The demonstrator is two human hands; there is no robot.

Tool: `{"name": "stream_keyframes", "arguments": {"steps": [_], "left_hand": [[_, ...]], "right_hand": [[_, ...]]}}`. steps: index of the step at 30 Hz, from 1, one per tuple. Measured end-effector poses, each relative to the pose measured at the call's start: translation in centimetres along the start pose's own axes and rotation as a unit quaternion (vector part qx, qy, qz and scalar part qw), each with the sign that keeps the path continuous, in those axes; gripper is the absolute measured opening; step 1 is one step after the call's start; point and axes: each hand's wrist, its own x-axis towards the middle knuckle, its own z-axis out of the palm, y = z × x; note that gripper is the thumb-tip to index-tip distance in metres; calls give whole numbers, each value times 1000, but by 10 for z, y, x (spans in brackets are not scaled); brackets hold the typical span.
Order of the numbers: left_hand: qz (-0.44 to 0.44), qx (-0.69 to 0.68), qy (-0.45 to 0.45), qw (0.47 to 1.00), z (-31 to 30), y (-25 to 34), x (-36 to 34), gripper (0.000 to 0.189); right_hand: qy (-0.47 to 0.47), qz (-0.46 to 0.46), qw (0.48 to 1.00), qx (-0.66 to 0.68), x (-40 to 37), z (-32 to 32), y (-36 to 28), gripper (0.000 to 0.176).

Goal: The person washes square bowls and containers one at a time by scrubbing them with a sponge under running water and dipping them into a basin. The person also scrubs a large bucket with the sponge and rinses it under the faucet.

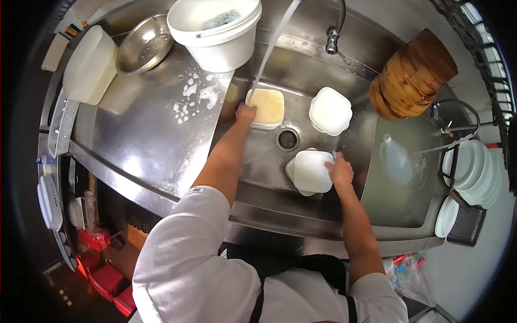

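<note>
My left hand is at the left edge of a stack of square dishes, its fingers closed on the rim; the top dish looks yellowish. Water from a hose falls onto that corner. My right hand grips the right edge of a white square dish, which lies over other dishes near the front of the steel sink. Another stack of white dishes sits behind it, touched by neither hand. Between the stacks is the round drain.
A white bucket, metal bowl and white tub stand at the left. Wooden steamers are at the back right. A water-filled basin holds a plastic bottle; plates stand beyond it.
</note>
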Motion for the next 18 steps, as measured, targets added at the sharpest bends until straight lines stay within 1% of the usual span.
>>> {"name": "stream_keyframes", "arguments": {"steps": [1,2,4,5,8,11,13,14,15,17,18], "left_hand": [[2,3,-1,1000,6,-1,8,54],[22,27,1,999,12,-3,13,53],[65,78,11,995,17,-10,21,52],[98,44,59,992,21,-13,25,49],[65,9,56,996,-8,15,-6,48],[157,-80,119,977,-39,45,-50,46],[191,-92,164,963,-59,59,-80,46],[207,-98,186,955,-64,61,-93,46],[187,-125,186,956,-62,61,-102,42],[172,-126,154,965,-73,76,-146,39],[164,-130,138,968,-79,89,-167,38]], "right_hand": [[11,-11,1000,-6,0,3,0,43],[33,-20,999,-7,0,5,2,44],[76,-40,996,-1,-14,-16,-15,45],[142,-88,985,53,-14,-11,-11,44],[204,-170,950,162,-13,-14,-26,42],[162,-138,947,241,-10,-26,-59,42],[185,-171,930,267,11,-15,-79,45],[175,-162,932,272,25,-11,-95,45],[164,-154,934,278,37,-9,-114,44],[165,-198,891,374,46,-9,-157,41],[180,-282,866,371,62,9,-175,37]]}}
